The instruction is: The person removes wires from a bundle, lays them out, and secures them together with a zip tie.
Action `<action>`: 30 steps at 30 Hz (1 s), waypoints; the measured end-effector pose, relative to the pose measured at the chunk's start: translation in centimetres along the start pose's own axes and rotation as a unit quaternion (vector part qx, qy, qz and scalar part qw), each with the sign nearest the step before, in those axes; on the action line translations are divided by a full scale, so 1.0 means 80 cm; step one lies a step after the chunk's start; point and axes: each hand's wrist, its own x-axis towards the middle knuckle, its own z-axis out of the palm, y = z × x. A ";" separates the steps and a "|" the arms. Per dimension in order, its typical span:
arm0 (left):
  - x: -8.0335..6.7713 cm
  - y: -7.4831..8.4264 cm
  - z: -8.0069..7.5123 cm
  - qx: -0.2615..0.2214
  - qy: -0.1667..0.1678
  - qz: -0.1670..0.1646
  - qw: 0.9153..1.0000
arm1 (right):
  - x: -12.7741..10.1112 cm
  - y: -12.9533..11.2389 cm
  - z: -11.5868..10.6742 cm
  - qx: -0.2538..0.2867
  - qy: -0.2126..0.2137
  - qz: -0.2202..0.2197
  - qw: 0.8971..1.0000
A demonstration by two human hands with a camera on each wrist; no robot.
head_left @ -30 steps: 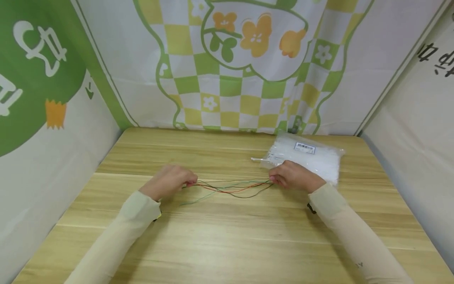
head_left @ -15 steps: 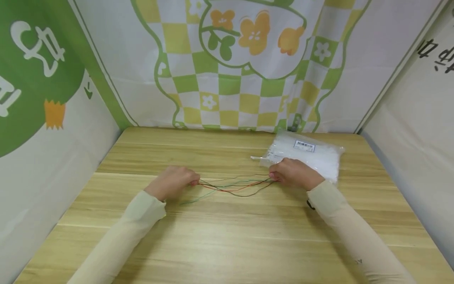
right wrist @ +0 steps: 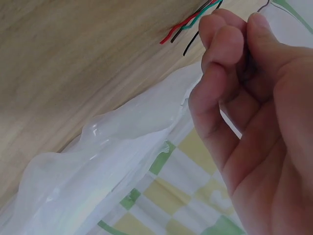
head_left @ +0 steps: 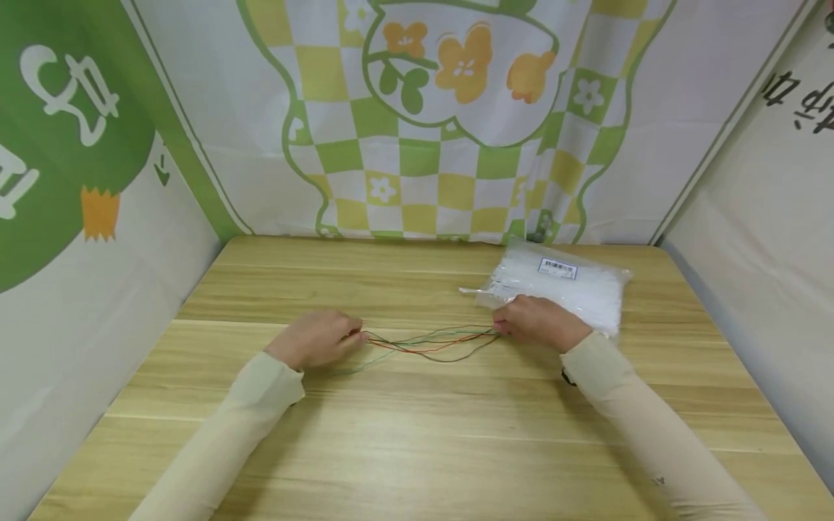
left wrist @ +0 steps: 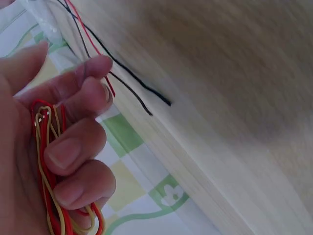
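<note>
Several thin wires, among them a red wire, stretch loosely across the wooden table between the hands. My left hand is at their left ends, thumb and index finger apart. In the left wrist view its lower fingers curl round a folded bundle of red and tan wires. A black wire and other loose ends pass beyond its index finger. My right hand pinches a dark wire between thumb and fingers. Red, green and black wire ends lie just past its fingertips.
A clear plastic bag of white strips, with a barcode label, lies beyond the right hand. One white strip sticks out at its left. Printed curtains stand behind and at both sides of the wooden table.
My left hand's thumb and index finger, closed together at the wires before, have parted. A reddish wire now rises to the right hand. The bag stays put.
</note>
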 end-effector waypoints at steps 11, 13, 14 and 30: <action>0.000 -0.008 -0.004 0.001 0.010 -0.028 1.000 | -0.007 0.004 -0.009 0.016 0.026 0.000 1.000; 0.001 -0.007 -0.004 -0.004 0.010 -0.029 1.000 | -0.008 0.004 -0.012 0.015 0.031 0.006 0.999; 0.002 -0.006 -0.004 -0.006 0.010 -0.028 1.000 | -0.009 0.004 -0.013 0.015 0.032 0.011 0.999; 0.028 0.016 -0.004 -0.068 0.058 0.007 0.996 | 0.006 -0.014 -0.027 0.031 0.055 -0.021 0.998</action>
